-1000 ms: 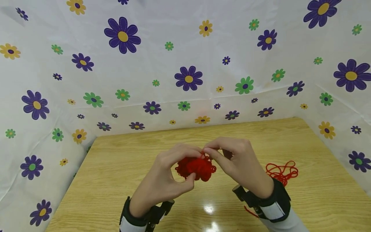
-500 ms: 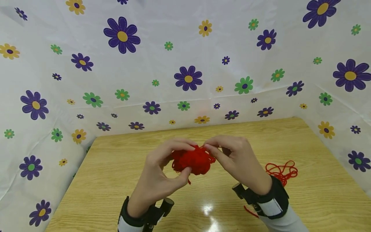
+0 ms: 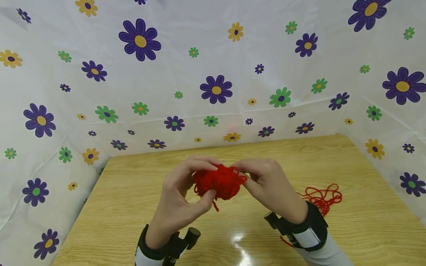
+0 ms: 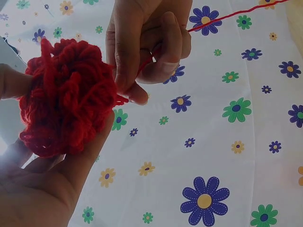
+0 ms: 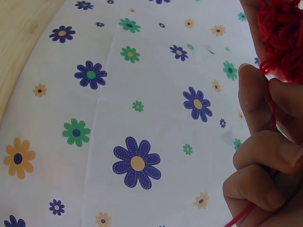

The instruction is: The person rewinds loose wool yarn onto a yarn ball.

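Note:
A looped bundle of red yarn [image 3: 221,183] is held above the table between the thumb and fingers of my left hand [image 3: 181,197]. In the left wrist view, the bundle [image 4: 68,97] looks thick and knobbly, with many loops. My right hand [image 3: 271,184] is at its right edge. Thumb and index finger pinch a red strand [image 5: 273,111] close to the bundle, while the other fingers curl over that strand. From the right hand the yarn strand [image 4: 236,17] runs taut out of the left wrist view. A short yarn tail hangs under the bundle.
Loose red yarn [image 3: 323,199] lies in a tangle on the wooden table [image 3: 126,207], right of my right forearm. A yarn end [image 3: 286,241] shows beside the right wrist strap. White flower-printed cloth [image 3: 179,66] stands round the table's back and sides.
My left hand has shifted left and slightly up with the bundle, and has turned it so that a tail hangs below. The right hand has moved slightly left, staying at the bundle's edge.

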`<action>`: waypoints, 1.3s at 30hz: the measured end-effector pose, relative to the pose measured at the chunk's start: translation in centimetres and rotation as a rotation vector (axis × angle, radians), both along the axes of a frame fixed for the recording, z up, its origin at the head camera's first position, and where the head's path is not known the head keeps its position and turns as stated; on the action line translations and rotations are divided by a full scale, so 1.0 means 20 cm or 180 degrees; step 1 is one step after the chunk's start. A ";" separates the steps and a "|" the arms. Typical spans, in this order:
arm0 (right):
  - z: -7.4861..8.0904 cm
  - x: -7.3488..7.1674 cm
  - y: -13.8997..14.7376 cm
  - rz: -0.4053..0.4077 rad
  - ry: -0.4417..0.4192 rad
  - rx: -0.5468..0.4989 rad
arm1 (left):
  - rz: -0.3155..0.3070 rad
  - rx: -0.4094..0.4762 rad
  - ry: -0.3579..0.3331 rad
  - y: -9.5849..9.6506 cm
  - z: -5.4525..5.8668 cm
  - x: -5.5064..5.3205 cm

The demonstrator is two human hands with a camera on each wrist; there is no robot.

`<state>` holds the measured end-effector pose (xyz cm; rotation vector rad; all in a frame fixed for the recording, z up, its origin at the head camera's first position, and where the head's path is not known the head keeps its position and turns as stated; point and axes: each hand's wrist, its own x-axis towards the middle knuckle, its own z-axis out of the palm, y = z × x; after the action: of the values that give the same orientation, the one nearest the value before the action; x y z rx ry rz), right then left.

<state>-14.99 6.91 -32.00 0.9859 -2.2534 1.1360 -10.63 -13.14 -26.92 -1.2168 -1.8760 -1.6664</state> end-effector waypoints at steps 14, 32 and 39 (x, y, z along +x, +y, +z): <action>-0.02 0.02 -0.03 0.0043 0.0026 0.0100 | 0.0171 0.0454 -0.0106 0.00 -0.01 -0.02; -0.03 0.08 -0.12 0.0330 0.0054 0.0253 | 0.0567 0.0851 0.0231 0.02 -0.05 -0.05; 0.00 0.10 -0.11 0.0427 -0.0025 0.0244 | 0.0837 0.0483 0.0563 0.04 -0.06 -0.08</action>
<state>-12.99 4.64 -32.08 1.1804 -2.2810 1.1167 -12.22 -12.25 -28.15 -0.9756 -1.6872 -1.4792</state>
